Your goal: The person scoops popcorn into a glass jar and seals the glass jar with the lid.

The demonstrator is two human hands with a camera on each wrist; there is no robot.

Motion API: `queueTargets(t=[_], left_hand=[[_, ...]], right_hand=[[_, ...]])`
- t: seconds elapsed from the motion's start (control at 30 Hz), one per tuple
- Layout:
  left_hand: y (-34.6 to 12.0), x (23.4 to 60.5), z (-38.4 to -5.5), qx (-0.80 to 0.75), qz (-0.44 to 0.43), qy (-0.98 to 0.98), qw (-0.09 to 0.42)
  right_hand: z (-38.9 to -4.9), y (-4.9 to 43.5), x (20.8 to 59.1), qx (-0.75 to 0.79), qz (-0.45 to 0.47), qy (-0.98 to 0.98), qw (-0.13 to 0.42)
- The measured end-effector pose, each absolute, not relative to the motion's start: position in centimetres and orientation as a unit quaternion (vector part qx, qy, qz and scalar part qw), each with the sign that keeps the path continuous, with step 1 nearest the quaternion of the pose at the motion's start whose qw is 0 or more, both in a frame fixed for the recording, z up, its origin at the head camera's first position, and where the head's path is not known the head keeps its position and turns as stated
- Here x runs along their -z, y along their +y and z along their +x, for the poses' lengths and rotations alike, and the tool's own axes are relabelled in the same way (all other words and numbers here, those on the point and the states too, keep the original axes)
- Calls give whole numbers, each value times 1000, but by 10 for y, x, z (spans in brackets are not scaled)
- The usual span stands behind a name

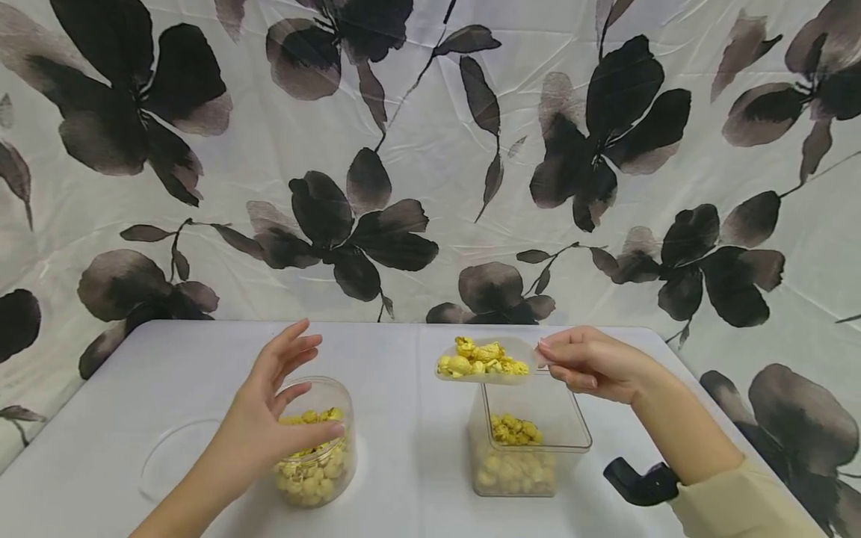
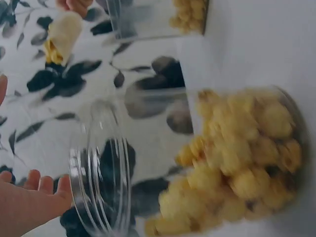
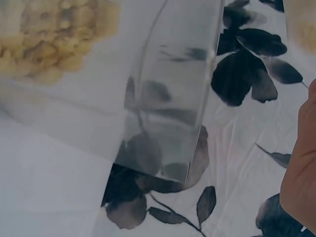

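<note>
A: Status pls? Ref = sq tub (image 1: 551, 403)
B: R hand (image 1: 599, 362) pinching end of a pale scoop (image 1: 522, 348) w/ yellow popcorn (image 1: 486, 365) in it; scoop's up above the tub, by its far rim in the head view, approx level
A: & L hand (image 1: 262, 415)?
B: Spread, thumb & fingers apart, L of the tub, right by the round jar (image 1: 346, 403); can't tell if it's touching
A: Contents?
B: Popcorn low in the tub, & more in the jar L of it
A: Rest?
B: Clear disc (image 1: 149, 456) well L of the tub, black curved piece (image 1: 639, 484) just R of it, white table (image 1: 417, 478) under it, floral cloth (image 1: 457, 187) behind it
</note>
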State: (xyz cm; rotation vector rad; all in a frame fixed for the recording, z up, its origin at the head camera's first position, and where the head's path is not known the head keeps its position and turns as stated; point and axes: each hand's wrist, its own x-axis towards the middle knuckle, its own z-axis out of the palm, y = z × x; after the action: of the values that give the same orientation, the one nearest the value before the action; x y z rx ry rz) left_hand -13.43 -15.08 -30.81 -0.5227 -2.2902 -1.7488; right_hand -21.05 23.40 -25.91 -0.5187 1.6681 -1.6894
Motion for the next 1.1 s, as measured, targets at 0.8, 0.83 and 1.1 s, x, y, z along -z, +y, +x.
queueTargets(t=[0.8,0.83,1.1], left_hand=[[-218,379,-140,506,-135,-851,32],[-219,381,-140,508,-133,-851,25],[-216,387,-139,516,-126,-847,-3]], right_hand=[[-219,173,265,636,-171,667,349],[-220,170,265,636,-171,666,350],[-222,146,267,631,-159,670,358]])
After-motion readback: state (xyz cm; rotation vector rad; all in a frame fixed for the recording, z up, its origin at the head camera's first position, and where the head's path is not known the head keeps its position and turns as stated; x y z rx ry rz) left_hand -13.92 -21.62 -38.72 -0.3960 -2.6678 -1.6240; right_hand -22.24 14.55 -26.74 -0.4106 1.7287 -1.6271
